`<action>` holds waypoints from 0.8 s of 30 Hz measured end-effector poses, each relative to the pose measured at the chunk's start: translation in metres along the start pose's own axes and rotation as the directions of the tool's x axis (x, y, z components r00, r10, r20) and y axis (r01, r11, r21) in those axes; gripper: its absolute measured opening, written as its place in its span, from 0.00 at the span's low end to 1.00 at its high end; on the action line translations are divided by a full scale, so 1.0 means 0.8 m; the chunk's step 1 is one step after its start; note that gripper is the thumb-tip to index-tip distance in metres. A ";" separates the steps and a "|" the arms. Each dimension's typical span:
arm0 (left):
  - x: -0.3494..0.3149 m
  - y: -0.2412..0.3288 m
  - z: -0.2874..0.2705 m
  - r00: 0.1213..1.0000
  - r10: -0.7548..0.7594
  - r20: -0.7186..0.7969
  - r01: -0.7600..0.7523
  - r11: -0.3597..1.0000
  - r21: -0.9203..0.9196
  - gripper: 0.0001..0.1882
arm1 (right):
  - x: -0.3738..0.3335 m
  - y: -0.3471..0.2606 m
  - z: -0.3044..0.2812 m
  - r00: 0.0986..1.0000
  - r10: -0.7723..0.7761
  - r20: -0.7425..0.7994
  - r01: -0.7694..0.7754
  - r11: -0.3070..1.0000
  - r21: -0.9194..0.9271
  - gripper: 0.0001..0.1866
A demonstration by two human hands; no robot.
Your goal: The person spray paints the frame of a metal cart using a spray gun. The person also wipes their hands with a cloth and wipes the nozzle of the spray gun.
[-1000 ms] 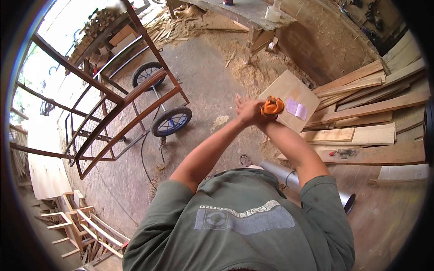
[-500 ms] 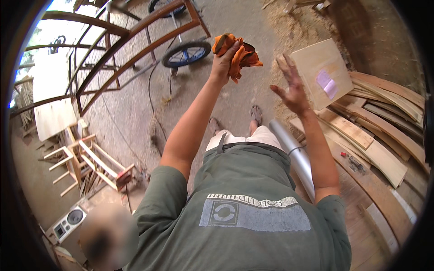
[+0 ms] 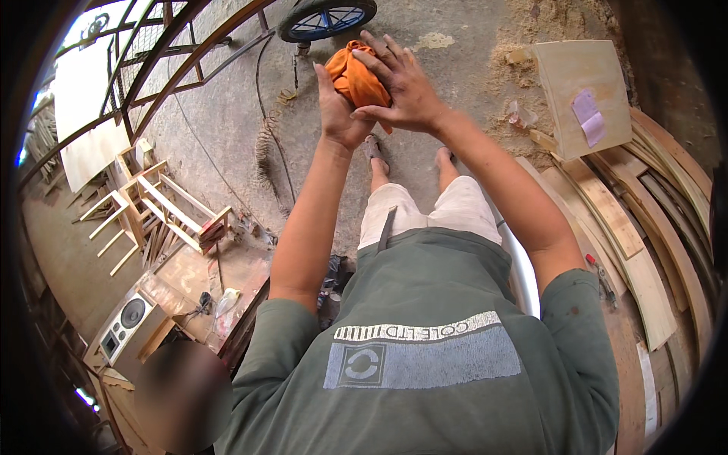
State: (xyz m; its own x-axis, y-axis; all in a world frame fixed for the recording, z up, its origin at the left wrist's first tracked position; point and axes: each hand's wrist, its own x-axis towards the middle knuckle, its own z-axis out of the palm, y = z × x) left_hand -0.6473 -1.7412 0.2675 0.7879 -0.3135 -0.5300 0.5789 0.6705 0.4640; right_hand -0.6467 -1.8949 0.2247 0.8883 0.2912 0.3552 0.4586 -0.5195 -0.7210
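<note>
A crumpled orange cloth (image 3: 364,82) is bunched between my two hands, in front of my body. My left hand (image 3: 341,117) cups it from the left and below, with the thumb up along its side. Across its right side lies my right hand (image 3: 409,91), fingers stretched over the cloth and pressing it against the left palm. The fingers of the left hand are mostly hidden by the cloth and the right hand.
A small wheel with a blue rim (image 3: 327,17) stands on the concrete floor beyond my hands. Curved planks (image 3: 652,280) and a pale board with a pink paper (image 3: 582,98) lie at right. Wooden frames (image 3: 171,205) and a speaker (image 3: 125,326) are at left.
My right hand has moved left from open air onto the orange cloth. The cloth is now pressed into a tighter bundle between both hands. The view has shifted slightly.
</note>
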 end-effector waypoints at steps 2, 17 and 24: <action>-0.004 -0.002 -0.003 1.000 -0.008 -0.027 0.008 1.000 0.025 0.50 | -0.002 -0.003 0.010 0.995 0.100 0.013 -0.100 0.995 0.018 0.42; -0.015 -0.010 -0.077 0.970 0.093 -0.225 -0.033 0.965 0.260 0.46 | -0.001 -0.025 -0.022 0.719 0.693 -0.048 -0.439 0.507 0.742 0.17; -0.048 -0.101 0.003 0.979 -0.004 -0.204 0.041 0.984 0.176 0.37 | -0.025 -0.015 0.043 0.746 0.654 -0.122 -0.483 0.658 0.578 0.15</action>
State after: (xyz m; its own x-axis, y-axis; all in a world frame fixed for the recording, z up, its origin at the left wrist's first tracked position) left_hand -0.7239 -1.7855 0.2521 0.7260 -0.1722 -0.6658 0.6384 0.5286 0.5594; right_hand -0.6708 -1.8675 0.2057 0.9661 -0.2204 -0.1342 -0.1416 -0.0180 -0.9898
